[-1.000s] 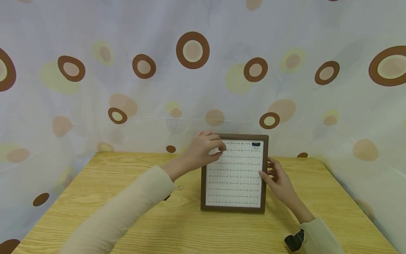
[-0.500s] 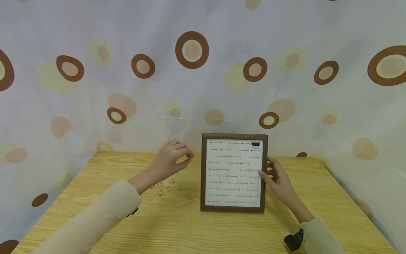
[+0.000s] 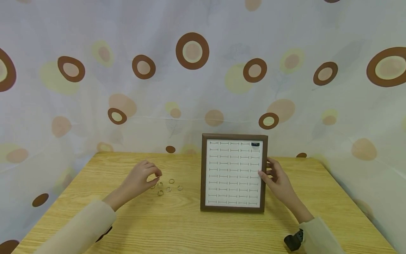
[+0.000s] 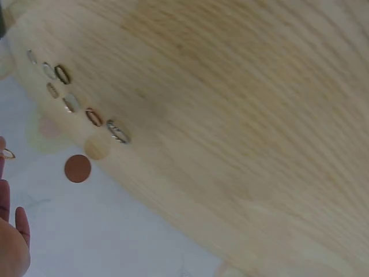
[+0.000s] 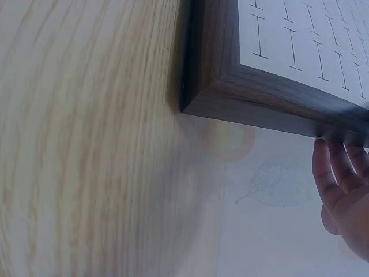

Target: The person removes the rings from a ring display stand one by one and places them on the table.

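Observation:
My left hand [image 3: 139,180] is over the left of the table, pinching a small ring [image 4: 8,154] between thumb and fingertips. Just right of it and below lie several metal rings [image 3: 171,181] on the wood; the left wrist view shows these loose rings [image 4: 118,132] in a loose line, some silver, some coppery. A brown-framed ring display board [image 3: 233,173] stands upright, its white face covered in rows of slits. One black band-like piece [image 3: 255,144] sits in its top right slot. My right hand [image 3: 279,181] grips the frame's right side, thumb on the front edge.
The light wooden table [image 3: 177,229] ends at the back against a patterned curtain [image 3: 203,95]. A black wrist device [image 3: 294,240] hangs at the right sleeve.
My left hand has moved from the board's upper left, leftward and down to the loose rings, the ring still pinched. My right hand and the board have stayed put.

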### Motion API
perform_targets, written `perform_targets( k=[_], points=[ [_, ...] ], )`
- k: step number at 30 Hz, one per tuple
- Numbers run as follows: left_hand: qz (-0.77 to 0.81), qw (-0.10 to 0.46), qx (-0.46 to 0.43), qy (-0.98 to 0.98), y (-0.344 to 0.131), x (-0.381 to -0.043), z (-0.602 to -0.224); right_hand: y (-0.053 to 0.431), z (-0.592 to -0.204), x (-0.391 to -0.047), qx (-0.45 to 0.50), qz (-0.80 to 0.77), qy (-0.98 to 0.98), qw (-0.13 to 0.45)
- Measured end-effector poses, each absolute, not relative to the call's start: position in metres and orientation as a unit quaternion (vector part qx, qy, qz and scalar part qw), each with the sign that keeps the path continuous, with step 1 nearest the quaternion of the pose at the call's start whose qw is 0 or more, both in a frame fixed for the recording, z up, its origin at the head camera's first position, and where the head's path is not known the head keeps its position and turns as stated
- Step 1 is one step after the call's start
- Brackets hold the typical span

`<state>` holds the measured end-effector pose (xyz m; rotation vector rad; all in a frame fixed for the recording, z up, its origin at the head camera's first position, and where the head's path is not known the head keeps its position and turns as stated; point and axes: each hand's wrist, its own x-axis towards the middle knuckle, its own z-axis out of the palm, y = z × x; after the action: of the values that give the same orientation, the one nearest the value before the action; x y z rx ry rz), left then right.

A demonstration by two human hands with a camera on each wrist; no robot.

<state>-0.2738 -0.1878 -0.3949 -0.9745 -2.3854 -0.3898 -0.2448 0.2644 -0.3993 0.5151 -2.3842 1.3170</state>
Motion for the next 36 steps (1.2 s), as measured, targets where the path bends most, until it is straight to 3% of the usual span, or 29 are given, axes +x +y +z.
perform_targets(
  k=[11, 21, 29, 36],
  points=[
    [-0.129, 0.192, -0.319, -0.919, -0.209, -0.266, -0.43, 0.265, -0.4, -0.245, 0.184, 0.464, -0.846, 0.187],
    [-0.142, 0.13, -0.304, -0.933, -0.208, -0.263, -0.438, 0.265, -0.4, -0.245, 0.18, 0.462, -0.848, 0.186],
    [-0.138, 0.129, -0.318, -0.929, -0.209, -0.263, -0.438, 0.266, -0.4, -0.245, 0.178, 0.466, -0.847, 0.182],
    [-0.154, 0.093, -0.319, -0.93, -0.212, -0.263, -0.438, 0.266, -0.4, -0.246, 0.176, 0.467, -0.847, 0.182]
  ],
)
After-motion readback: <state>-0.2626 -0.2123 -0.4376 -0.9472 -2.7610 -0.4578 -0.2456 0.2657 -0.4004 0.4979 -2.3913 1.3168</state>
